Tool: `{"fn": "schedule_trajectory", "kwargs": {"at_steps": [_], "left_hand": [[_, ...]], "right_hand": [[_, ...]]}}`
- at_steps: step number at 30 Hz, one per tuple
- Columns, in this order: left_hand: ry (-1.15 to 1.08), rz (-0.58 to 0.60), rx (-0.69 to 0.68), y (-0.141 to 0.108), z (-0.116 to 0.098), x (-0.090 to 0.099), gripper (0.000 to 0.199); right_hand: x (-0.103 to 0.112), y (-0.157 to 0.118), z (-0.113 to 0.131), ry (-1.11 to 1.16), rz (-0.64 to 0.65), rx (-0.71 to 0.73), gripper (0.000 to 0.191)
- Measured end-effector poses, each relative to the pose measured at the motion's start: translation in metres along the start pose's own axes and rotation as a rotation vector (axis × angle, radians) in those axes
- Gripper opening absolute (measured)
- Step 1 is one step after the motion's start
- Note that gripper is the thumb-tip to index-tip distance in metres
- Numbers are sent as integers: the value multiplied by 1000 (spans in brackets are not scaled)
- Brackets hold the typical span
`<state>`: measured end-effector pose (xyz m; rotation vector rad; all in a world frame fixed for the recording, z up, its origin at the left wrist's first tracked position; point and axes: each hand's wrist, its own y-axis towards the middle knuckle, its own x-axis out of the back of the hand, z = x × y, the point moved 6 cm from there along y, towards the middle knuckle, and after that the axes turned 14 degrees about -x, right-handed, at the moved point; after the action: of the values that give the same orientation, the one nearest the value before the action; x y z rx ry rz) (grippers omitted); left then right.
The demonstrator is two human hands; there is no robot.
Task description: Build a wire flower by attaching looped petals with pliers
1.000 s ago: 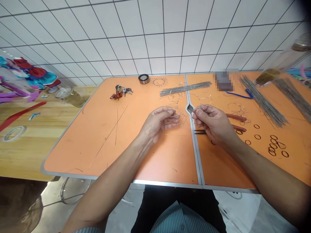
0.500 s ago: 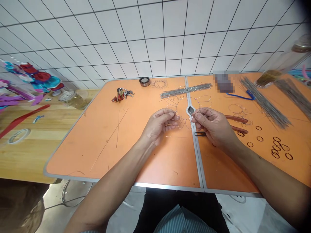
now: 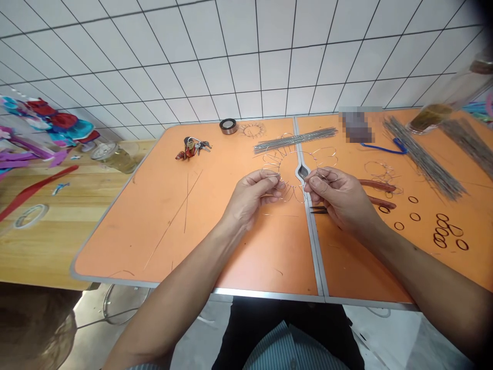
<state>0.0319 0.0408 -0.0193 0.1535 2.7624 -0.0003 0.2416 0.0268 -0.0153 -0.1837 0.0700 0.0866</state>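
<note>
Between my hands hangs a thin wire ring with petal-like loops [image 3: 295, 191] around it, held above the orange table. My left hand [image 3: 256, 194] pinches the ring's left side between thumb and fingers. On the opposite side my right hand [image 3: 337, 195] is closed on the ring, with a small wire loop showing above the thumb. Red-handled pliers [image 3: 379, 202] lie beneath my right hand, their dark tips poking out to its left and their middle hidden. A bundle of straight wires [image 3: 295, 140] rests just beyond the ring.
Another looped wire ring [image 3: 252, 130] lies at the back beside a roll of tape [image 3: 228, 126]. Keys [image 3: 196, 148] are at the back left. To the right are small dark rings [image 3: 441, 238], a larger wire bundle [image 3: 425, 159] and a glass bottle [image 3: 431, 118]. Loose wires [image 3: 173, 221] lie left.
The view has shifted very slightly. Both hands keep the same grip on the wire ring, with hardly any movement.
</note>
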Motion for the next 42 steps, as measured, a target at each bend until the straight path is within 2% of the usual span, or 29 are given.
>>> {"fn": "schedule_trajectory", "kwargs": {"at_steps": [6,15,25,32,37,42], "left_hand": [[86,71,-18,-3,-3,-7,27],[123,4,-99,-1,-3,-5,22],[122,59,-30,-3,-5,-9,27],[143,28,-108,-2,-3,-6,27],[140,87,-65,-4,-2,-10,29],[113,86,-86,-4,-1,-12,28]], "right_hand": [[-1,-1,2,0,7,23,29],[0,0,-4,15,38,6,25],[1,1,-6,34,36,-13,28],[-2,-1,-4,16,59,-21,28],[-2,0,-5,28,49,-24,29],[-4,0,-6,-40,23,-34,31]]}}
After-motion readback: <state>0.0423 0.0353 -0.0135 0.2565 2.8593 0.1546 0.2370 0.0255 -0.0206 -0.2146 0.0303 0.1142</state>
